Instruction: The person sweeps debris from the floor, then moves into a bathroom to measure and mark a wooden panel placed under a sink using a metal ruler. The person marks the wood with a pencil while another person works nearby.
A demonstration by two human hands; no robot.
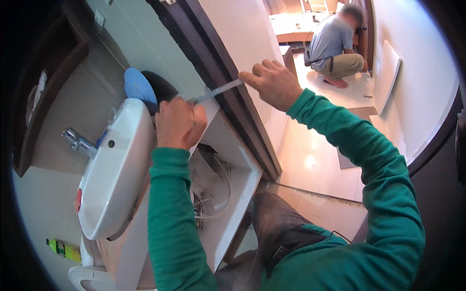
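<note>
A narrow, flat pale-grey strip [219,91] slants between my two hands; its exact kind cannot be told. My left hand [178,123] is closed at its lower end, over the top edge of the white open vanity cabinet [247,169], beside the washbasin. My right hand [273,86] pinches the upper end between thumb and fingers, in front of the dark door frame [204,43]. The white washbasin [119,169] with its chrome tap [77,141] lies left of my left hand. A blue rounded piece [138,87] stands behind the basin.
Hoses and pipe fittings [213,194] are inside the cabinet. A green bottle [64,250] stands near the toilet [92,279]. Beyond the doorway a person [335,46] squats by the wall, near a leaning white panel [387,77]. A dark-framed shelf [53,92] hangs at left.
</note>
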